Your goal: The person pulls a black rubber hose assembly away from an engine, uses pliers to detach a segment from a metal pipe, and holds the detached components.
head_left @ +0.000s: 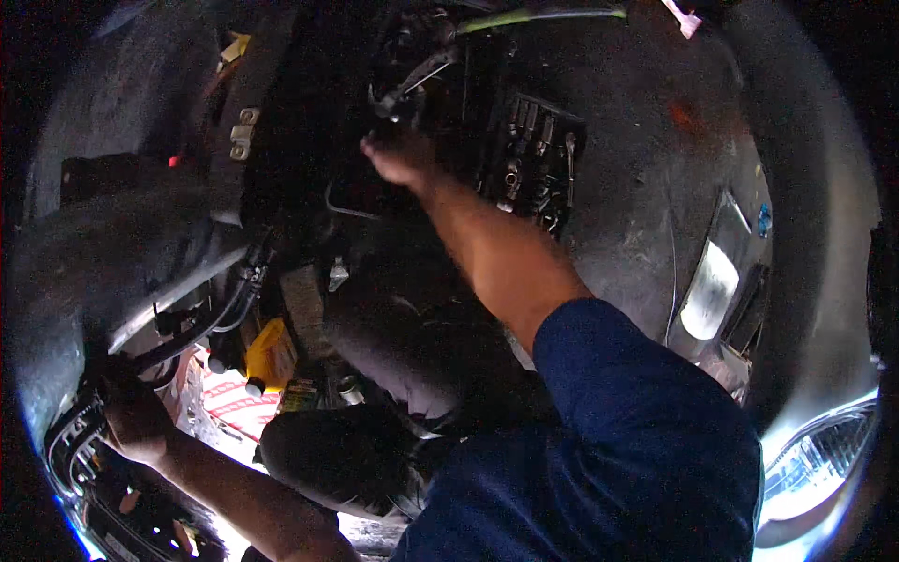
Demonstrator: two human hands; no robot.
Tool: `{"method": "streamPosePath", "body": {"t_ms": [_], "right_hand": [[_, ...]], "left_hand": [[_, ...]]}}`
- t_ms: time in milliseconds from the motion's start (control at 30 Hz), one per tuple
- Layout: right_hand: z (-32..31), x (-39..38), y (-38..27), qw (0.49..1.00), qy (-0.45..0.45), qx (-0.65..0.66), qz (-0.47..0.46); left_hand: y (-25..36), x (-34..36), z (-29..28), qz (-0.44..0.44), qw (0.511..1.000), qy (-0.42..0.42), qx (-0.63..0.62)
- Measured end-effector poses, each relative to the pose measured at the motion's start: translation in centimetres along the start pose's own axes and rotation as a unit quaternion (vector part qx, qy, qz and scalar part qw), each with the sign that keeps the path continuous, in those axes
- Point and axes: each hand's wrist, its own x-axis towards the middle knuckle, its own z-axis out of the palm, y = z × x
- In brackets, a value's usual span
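My right hand reaches forward at the upper middle, one fingertip pointing left; its other fingers are lost in dark and blur. Just beyond it lies a dark metal part with a thin bright rod. Right of that hand is a socket set in a dark case, with sockets and a ratchet. At the far left, my left hand is up against dark hoses of the vehicle. Its fingers are in deep shadow, so whether they grip a hose is hidden.
A yellow bottle with a black cap stands near a red-and-white patterned sheet. A bent thin rod lies left of my right forearm. A flat shiny panel is at the right, a headlight at lower right. A yellow-green strip runs along the top.
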Motion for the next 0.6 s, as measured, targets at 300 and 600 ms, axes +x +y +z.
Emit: {"method": "streamPosePath", "body": {"t_ms": [300,600], "right_hand": [[4.6,-2.7,0.2,0.980,0.161,-0.062,-0.102],[1.5,0.1,3.0,0.970,0.215,0.016,0.108]], "left_hand": [[0.8,0.4,-1.4,0.065,0.982,-0.079,0.156],[0.8,0.3,-2.0,0.091,0.978,-0.040,0.185]]}}
